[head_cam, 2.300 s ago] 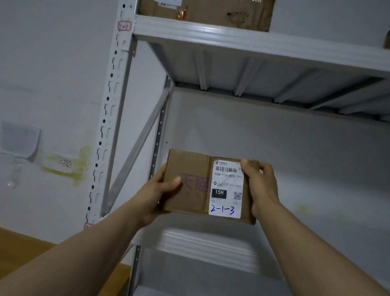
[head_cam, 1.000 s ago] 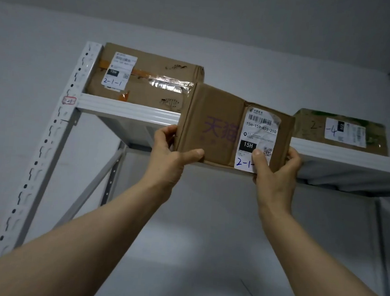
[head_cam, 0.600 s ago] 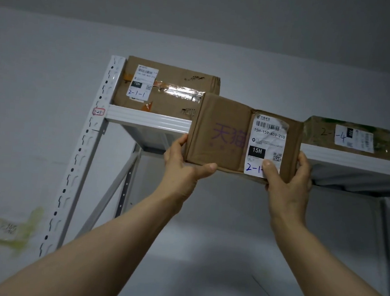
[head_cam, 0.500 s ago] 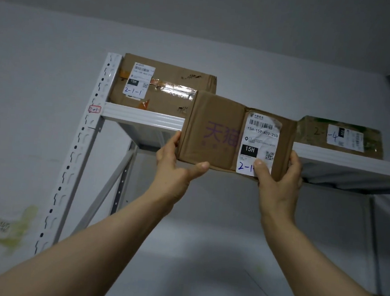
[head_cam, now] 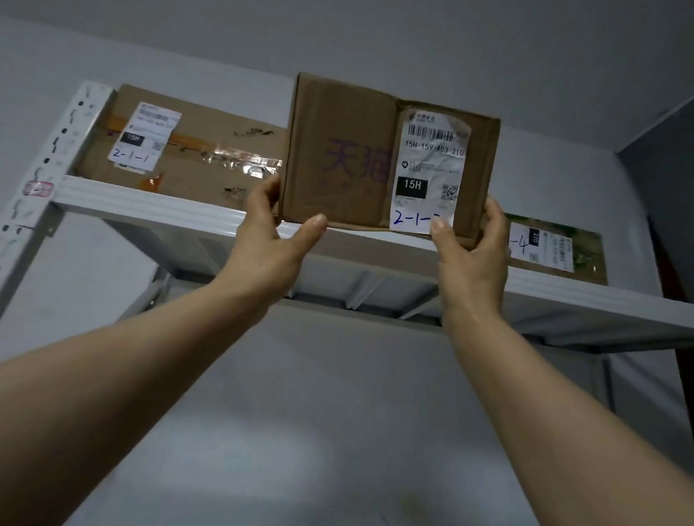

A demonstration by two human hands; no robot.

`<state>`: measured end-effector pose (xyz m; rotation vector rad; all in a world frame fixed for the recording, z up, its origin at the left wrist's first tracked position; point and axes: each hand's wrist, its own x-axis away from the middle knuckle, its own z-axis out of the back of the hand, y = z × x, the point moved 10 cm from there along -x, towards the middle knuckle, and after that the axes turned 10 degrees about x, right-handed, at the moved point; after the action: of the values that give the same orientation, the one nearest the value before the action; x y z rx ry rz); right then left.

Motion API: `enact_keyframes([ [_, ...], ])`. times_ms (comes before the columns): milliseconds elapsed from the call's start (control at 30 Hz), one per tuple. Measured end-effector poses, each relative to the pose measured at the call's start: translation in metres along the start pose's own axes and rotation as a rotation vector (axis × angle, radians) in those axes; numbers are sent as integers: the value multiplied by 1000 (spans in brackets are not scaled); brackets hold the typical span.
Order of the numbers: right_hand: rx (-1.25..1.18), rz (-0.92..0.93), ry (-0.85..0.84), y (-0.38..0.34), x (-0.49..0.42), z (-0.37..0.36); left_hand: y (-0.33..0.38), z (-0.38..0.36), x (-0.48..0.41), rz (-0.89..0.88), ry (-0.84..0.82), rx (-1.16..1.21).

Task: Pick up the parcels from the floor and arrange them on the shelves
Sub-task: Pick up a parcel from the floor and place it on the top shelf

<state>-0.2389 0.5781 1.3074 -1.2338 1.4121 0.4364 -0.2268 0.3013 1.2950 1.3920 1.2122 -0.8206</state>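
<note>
A small brown cardboard parcel (head_cam: 345, 154) with a white shipping label and purple print is held up at the level of the top shelf (head_cam: 154, 206) of a white metal rack. My left hand (head_cam: 272, 240) grips its lower left corner and my right hand (head_cam: 473, 252) grips its lower right corner, thumb over the handwritten number. The parcel's bottom edge sits about at the shelf's front lip, between two other parcels.
A large taped parcel (head_cam: 204, 156) marked 2-1-1 lies on the shelf to the left. A greenish parcel (head_cam: 554, 250) lies to the right. The white perforated upright (head_cam: 30, 204) stands at far left. Grey wall and ceiling are behind.
Both hands have lifted the parcel from below the shelf edge up to the top shelf level, between the two parcels there. The view has tilted upward.
</note>
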Motion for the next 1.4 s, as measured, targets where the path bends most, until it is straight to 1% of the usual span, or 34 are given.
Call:
enact_keyframes([
  [167,30,-4,-54,36,-58,13,-17,-54,-42,-31,13,-140],
  [300,54,-6,-72,62,-97,12,-24,-79,-67,-57,70,-292],
  [400,88,4,-95,78,-116,6,-33,-88,-78,-64,109,-309],
  [533,113,1,-151,96,-132,-13,-51,-93,-84,-47,117,-337],
  [667,158,0,-128,107,-138,-20,-68,-93,-85,6,140,-426],
  [767,171,1,-120,113,-140,-20,-75,-102,-87,47,103,-519],
  [867,196,14,-69,117,-143,-8,-79,-112,-88,74,88,-540],
  [1000,243,55,-22,120,-147,4,-96,-112,-92,212,101,-510],
  [1100,262,90,-46,121,-147,2,-101,-108,-93,234,126,-615],
  [1200,308,112,-98,124,-146,-6,-104,-112,-94,238,93,-674],
  [1400,319,78,-83,134,-149,-3,-110,-128,-96,240,34,-576],
])
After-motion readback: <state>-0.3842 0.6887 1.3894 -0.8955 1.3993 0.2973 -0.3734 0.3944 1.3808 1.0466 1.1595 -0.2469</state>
